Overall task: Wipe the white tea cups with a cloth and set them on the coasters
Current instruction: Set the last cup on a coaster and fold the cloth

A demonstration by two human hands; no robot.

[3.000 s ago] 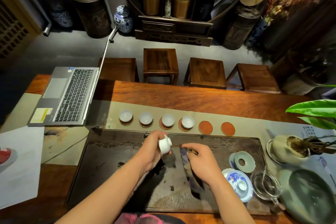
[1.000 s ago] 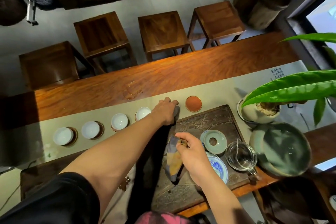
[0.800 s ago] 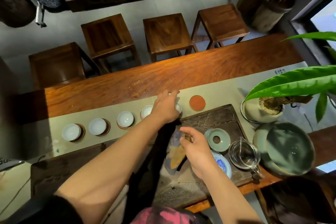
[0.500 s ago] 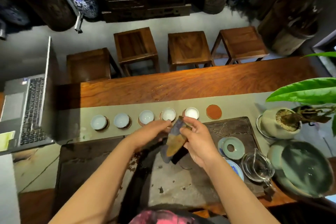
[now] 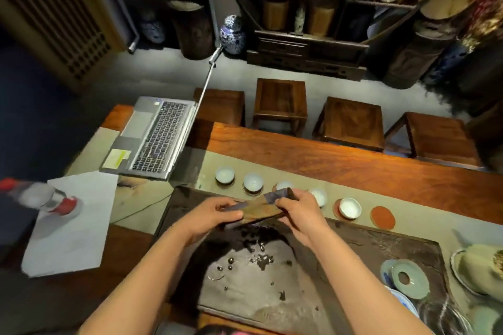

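Several white tea cups stand in a row on coasters along the grey runner, from the leftmost cup to the rightmost cup. One orange coaster at the right end of the row is bare. My left hand and my right hand both grip a brown and blue cloth, stretched between them above the far edge of the dark tea tray. The cloth and my right hand partly hide the third cup and the fourth cup.
An open laptop and a white sheet of paper lie at the left. A celadon lid, a blue-and-white dish, a glass pitcher and a plant pot crowd the right. Wooden stools stand beyond the table. Water droplets dot the tray.
My left hand set a cup on the fifth coaster, let go and came back. Both hands now hold the cloth stretched between them. The view swung left, bringing the laptop in.
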